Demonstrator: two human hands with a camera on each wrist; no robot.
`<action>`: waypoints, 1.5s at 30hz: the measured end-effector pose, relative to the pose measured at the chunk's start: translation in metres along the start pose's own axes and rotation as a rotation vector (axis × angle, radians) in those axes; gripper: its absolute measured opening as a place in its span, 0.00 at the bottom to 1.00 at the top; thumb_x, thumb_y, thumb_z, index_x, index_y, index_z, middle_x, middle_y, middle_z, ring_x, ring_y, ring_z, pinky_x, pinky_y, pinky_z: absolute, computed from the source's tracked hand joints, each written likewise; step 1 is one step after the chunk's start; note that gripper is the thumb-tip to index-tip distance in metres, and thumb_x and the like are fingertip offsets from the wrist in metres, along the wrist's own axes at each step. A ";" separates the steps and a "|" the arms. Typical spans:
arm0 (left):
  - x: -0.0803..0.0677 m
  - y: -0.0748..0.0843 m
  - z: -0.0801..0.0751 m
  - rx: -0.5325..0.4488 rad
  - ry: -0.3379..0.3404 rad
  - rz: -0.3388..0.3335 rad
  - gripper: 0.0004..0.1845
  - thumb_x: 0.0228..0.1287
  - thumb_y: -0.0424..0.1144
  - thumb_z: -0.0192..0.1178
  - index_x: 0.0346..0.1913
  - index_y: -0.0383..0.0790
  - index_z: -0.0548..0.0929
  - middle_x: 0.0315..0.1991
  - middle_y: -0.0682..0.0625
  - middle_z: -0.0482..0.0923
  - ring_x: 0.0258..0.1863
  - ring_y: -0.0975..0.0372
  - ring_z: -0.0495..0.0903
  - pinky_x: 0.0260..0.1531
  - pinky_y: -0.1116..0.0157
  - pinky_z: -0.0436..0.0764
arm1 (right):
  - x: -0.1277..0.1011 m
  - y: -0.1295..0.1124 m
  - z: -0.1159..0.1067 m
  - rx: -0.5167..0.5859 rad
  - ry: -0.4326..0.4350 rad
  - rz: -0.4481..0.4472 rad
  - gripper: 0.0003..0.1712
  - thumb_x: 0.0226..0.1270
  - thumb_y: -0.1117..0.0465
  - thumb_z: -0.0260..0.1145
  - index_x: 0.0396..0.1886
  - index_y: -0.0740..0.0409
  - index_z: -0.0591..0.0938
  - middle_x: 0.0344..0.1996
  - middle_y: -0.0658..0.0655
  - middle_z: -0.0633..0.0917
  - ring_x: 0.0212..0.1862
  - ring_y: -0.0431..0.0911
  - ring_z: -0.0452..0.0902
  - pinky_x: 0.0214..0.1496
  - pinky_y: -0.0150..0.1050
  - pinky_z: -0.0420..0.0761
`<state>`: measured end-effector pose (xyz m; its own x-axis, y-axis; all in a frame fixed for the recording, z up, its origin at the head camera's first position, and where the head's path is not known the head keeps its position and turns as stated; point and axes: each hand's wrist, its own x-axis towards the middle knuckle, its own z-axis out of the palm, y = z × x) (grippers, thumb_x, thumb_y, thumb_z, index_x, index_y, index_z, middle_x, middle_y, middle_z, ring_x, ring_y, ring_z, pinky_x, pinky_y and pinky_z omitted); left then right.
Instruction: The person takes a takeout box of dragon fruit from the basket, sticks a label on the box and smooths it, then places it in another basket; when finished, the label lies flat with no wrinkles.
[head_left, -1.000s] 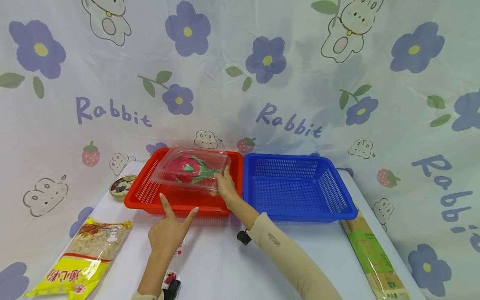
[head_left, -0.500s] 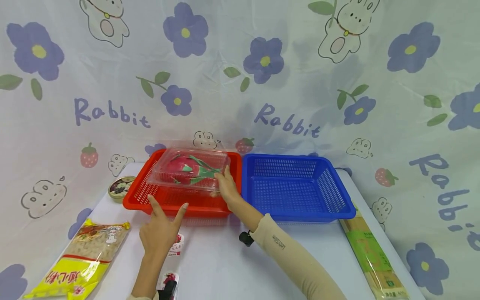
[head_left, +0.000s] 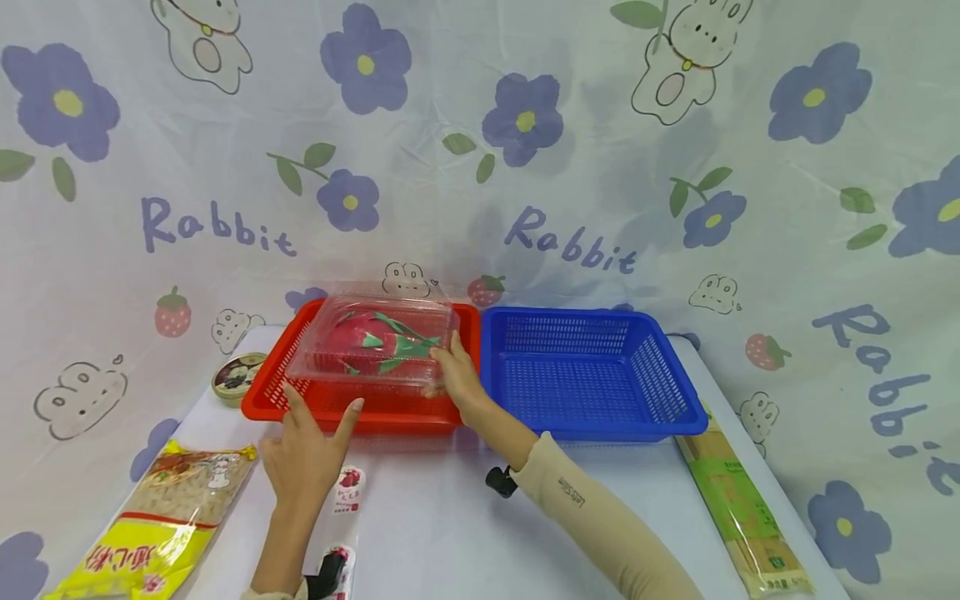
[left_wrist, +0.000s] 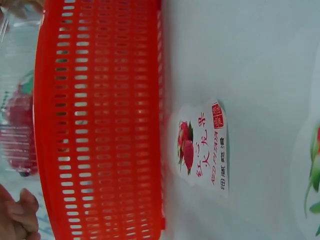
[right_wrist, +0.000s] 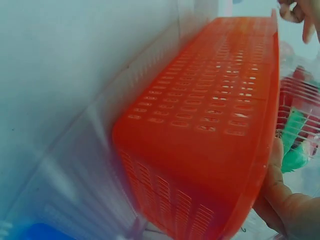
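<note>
My right hand (head_left: 463, 385) holds the right end of a clear plastic box (head_left: 431, 308), thumb and fingers about its edge. Inside the box lies a pink dragon fruit (head_left: 360, 333) with green scales. The box is over the red basket (head_left: 360, 417), slightly tilted; whether it touches the basket's floor is hidden. My left hand (head_left: 300, 458) is in front of the basket's left part, index finger and thumb stretched apart, holding nothing. In the right wrist view, my right hand (right_wrist: 287, 200) is beside the basket's rim, at the boxed fruit (right_wrist: 295, 120).
A blue basket (head_left: 570, 375) stands right of the red one. Dragon fruit labels (left_wrist: 202, 150) lie on the white table before the red basket. At left are a pasta bag (head_left: 165, 517) and a round tin (head_left: 236, 377); at right, a long green-labelled packet (head_left: 738, 500).
My left hand has drawn left, away from the middle of the red basket's front. The box has shifted slightly left and towards me in my right hand.
</note>
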<state>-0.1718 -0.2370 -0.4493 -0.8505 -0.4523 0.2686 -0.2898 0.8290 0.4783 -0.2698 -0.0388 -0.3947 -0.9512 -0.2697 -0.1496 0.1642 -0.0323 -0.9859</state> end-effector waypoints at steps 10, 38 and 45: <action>0.001 -0.001 -0.012 -0.019 0.037 0.009 0.60 0.62 0.74 0.48 0.79 0.35 0.37 0.57 0.26 0.66 0.52 0.37 0.68 0.46 0.42 0.65 | -0.015 -0.003 -0.010 -0.004 -0.031 0.005 0.42 0.77 0.50 0.49 0.81 0.46 0.39 0.77 0.65 0.58 0.24 0.44 0.82 0.46 0.45 0.85; -0.007 0.007 -0.029 -0.009 0.056 0.114 0.58 0.59 0.74 0.53 0.80 0.40 0.45 0.59 0.27 0.66 0.52 0.39 0.65 0.50 0.39 0.65 | -0.050 0.003 -0.036 -0.019 -0.068 -0.019 0.44 0.75 0.48 0.51 0.81 0.45 0.39 0.75 0.67 0.61 0.25 0.43 0.81 0.72 0.66 0.56; -0.012 0.010 -0.034 -0.014 0.030 0.167 0.56 0.58 0.72 0.56 0.80 0.43 0.49 0.52 0.31 0.68 0.46 0.43 0.65 0.45 0.43 0.68 | -0.057 0.006 -0.044 -0.044 -0.064 -0.024 0.44 0.76 0.49 0.50 0.81 0.46 0.39 0.75 0.68 0.60 0.26 0.42 0.81 0.72 0.64 0.57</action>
<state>-0.1499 -0.2348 -0.4198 -0.8728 -0.3181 0.3701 -0.1391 0.8891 0.4361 -0.2262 0.0186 -0.3950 -0.9360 -0.3302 -0.1221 0.1285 0.0025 -0.9917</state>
